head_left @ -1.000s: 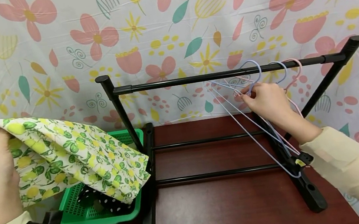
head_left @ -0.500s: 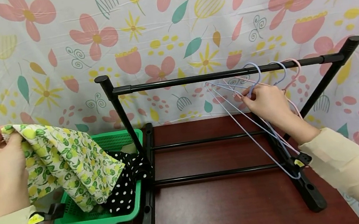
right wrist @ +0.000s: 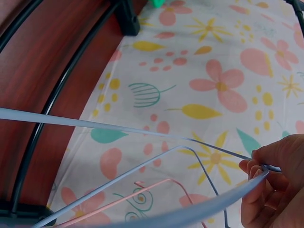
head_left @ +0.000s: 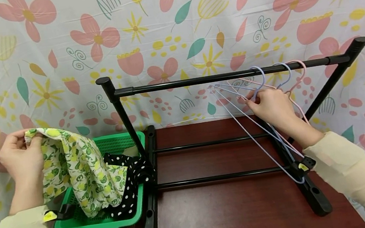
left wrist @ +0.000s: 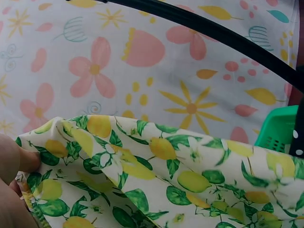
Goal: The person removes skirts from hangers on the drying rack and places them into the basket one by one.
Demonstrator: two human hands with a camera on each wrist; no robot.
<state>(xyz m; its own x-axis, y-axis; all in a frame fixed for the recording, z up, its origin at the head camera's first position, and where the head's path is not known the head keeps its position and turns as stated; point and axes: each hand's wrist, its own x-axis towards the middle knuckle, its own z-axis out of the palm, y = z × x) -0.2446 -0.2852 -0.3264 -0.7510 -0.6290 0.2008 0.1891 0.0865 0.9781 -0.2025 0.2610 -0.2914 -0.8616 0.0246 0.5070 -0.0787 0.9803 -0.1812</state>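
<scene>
My left hand (head_left: pixel 24 160) pinches the edge of a lemon-print cloth (head_left: pixel 85 171), white with yellow lemons and green leaves. The cloth hangs in folds, its lower part over the green basket (head_left: pixel 100 226). In the left wrist view the thumb presses on the top corner of the lemon-print cloth (left wrist: pixel 161 171). My right hand (head_left: pixel 274 106) pinches a light blue clothes hanger (head_left: pixel 257 141) just under its hook, which is at the rack's top bar. The right wrist view shows thumb and fingers closed on the neck of that hanger (right wrist: pixel 228 197).
A black rack (head_left: pixel 199 80) stands on the dark red-brown table (head_left: pixel 222 212). Further right on its bar hang another blue hanger (head_left: pixel 287 72) and a pink hanger (head_left: pixel 303 72). A black polka-dot cloth (head_left: pixel 127 196) lies in the basket, reaching to the rack's left leg. A flowered sheet (head_left: pixel 158 25) covers the back.
My left hand has moved right with the lemon-print cloth, which now hangs more bunched over the basket. More of the polka-dot cloth shows. The right hand has barely moved.
</scene>
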